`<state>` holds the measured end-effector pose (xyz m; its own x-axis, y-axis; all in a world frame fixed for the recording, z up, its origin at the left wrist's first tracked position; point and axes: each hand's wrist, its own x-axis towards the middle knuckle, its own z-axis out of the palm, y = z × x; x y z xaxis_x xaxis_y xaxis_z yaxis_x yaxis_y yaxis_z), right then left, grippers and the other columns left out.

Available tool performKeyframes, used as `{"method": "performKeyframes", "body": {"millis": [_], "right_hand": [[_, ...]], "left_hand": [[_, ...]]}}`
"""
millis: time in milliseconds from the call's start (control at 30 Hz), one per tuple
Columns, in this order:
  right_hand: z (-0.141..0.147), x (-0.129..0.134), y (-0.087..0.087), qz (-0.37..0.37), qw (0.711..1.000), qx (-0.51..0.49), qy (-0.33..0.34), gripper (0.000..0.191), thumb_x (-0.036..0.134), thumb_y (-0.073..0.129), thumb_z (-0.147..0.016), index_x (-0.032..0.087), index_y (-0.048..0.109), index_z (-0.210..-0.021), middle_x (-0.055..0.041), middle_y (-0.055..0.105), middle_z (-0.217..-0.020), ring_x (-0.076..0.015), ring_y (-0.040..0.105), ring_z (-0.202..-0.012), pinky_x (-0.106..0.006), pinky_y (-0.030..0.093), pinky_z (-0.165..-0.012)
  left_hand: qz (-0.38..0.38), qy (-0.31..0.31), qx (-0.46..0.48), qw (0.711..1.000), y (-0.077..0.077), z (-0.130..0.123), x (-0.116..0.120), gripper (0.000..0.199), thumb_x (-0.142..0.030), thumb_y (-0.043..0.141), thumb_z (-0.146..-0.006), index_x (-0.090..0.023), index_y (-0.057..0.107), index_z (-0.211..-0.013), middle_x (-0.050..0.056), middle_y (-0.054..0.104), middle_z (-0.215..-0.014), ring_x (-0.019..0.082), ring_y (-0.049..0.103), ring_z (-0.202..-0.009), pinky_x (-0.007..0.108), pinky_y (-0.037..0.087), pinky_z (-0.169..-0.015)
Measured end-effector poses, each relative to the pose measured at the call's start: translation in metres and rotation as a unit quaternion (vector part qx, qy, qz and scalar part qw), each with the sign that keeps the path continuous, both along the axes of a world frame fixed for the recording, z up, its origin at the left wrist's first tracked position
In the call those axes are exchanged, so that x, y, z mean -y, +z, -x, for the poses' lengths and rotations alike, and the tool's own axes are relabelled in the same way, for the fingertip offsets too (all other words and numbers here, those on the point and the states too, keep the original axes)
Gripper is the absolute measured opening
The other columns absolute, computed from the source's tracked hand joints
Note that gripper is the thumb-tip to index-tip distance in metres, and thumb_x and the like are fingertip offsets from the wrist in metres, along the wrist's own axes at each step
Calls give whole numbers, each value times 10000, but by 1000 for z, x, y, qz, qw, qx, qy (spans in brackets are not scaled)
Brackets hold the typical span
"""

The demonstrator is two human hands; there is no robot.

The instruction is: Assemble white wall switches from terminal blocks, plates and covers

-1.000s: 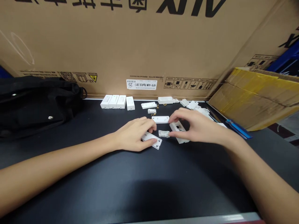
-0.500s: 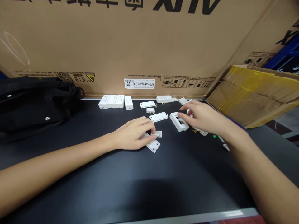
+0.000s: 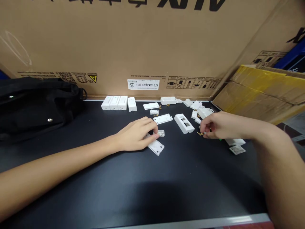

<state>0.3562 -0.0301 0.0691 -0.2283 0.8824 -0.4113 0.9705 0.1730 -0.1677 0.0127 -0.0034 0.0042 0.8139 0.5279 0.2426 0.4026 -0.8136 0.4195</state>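
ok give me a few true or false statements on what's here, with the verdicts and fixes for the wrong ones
1. A white frame lies between the left hand and the right hand, touching neither. True.
2. The right hand is at the black bag. False: it is down by some small gold-coloured pieces, and the bag lies on the far left.
3. The left hand covers part of a flat white plate. True.
4. The row of white boxes at the back left has six in it. False: it has four.
5. The carton with yellow tape is on the right side. True.
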Motion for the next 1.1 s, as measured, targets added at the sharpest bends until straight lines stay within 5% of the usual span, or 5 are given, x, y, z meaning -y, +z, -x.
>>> {"method": "performKeyframes", "body": {"millis": [233, 433, 667, 1100], "right_hand": [[6, 3, 3, -17, 1000, 7, 7, 55, 165, 632, -677, 204, 671, -673, -5, 658, -638, -152, 547, -586, -281, 403, -540], [38, 16, 19, -69, 985, -152, 39, 89, 258, 675, -761, 209, 621, -710, 17, 590, -624, -126, 504, -570, -257, 397, -518], [77, 14, -3, -76, 947, -276, 143, 136, 226, 649, -862, 210, 722, -975, 26, 666, -737, -113, 568, -630, -236, 451, -582], [89, 9, -19, -55, 919, -358, 154, 80, 260, 733, -857, 218, 797, -880, -38, 781, -919, -173, 725, -792, -284, 568, -719]], "left_hand": [[0, -15, 9, 1000, -1, 1, 1, 245, -400, 458, -1075, -203, 598, -1032, 47, 656, -1052, 212, 580, -1018, 360, 482, -882], [2, -80, 31, 996, -2, 1, -1, 230, -381, 493, -1067, -195, 628, -1053, 63, 671, -1083, 203, 601, -1016, 355, 495, -921], [-2, -125, 52, 991, -1, 3, 0, 129, -253, 553, -1024, -185, 662, -1039, 59, 709, -1040, 184, 637, -975, 314, 516, -875], [6, -138, 93, 986, -5, 3, -1, 137, -311, 656, -988, -178, 688, -984, 64, 729, -977, 169, 670, -904, 276, 529, -802]]}}
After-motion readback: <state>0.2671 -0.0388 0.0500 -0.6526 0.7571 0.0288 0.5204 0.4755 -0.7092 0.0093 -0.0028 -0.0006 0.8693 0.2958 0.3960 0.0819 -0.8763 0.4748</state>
